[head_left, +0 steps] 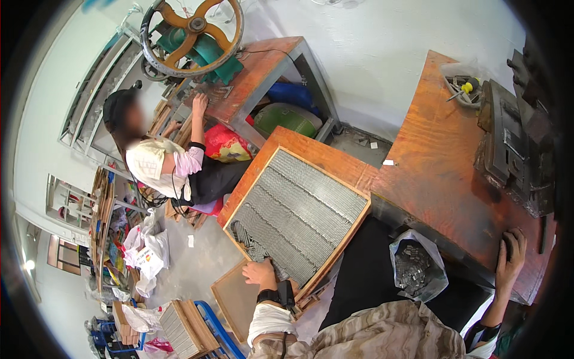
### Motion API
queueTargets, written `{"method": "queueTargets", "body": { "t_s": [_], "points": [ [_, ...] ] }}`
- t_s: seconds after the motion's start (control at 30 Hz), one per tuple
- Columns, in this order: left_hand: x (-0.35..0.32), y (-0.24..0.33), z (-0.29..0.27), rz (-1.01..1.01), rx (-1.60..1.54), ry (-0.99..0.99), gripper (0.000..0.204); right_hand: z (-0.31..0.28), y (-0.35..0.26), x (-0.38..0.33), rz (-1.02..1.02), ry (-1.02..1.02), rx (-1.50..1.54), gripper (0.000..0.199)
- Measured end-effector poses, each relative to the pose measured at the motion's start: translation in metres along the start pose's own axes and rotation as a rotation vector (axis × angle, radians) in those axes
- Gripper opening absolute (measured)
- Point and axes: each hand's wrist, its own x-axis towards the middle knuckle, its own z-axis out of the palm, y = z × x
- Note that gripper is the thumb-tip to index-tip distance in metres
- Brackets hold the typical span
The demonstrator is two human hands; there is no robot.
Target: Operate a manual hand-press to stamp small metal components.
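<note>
A wood-framed tray (286, 206) full of small grey metal pieces in tight rows lies in front of me. Loose, jumbled metal pieces (246, 237) fill its near left corner. My left hand (260, 273) is at that corner, beside the loose pieces, its fingers curled; what they hold, if anything, is hidden. My right hand (511, 258) rests on the right-hand table near its edge, fingers stretched out and holding nothing. Between my body and that table is a clear plastic bag (440, 269) with more small dark metal pieces inside.
The orange-brown table (427, 128) on the right carries a dark metal machine (508, 143) and a tub with a yellow-handled screwdriver (469, 85). A person (161, 161) sits at a handwheel press (197, 36) on the far left. Stacked wooden trays (185, 326) stand at lower left.
</note>
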Motion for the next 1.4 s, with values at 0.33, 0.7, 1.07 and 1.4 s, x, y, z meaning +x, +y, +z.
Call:
{"method": "queueTargets", "body": {
  "t_s": [0.33, 0.7, 1.07, 1.4],
  "points": [
    [-0.019, -0.006, -0.002, -0.063, -0.063, -0.1, 0.059, -0.003, -0.002, -0.001, 0.025, -0.009, -0.014, 0.016],
    [-0.011, -0.011, -0.004, 0.164, 0.134, -0.18, 0.051, -0.002, -0.003, 0.0, 0.017, 0.001, -0.006, 0.014],
    [-0.01, -0.04, 0.012, 0.483, -0.143, -0.03, 0.036, 0.001, -0.009, 0.004, -0.013, 0.016, -0.018, 0.014],
    [0.031, -0.037, -0.063, -0.019, -1.461, -0.739, 0.02, -0.005, -0.019, 0.01, 0.039, 0.064, -0.012, 0.015]
  ]
}}
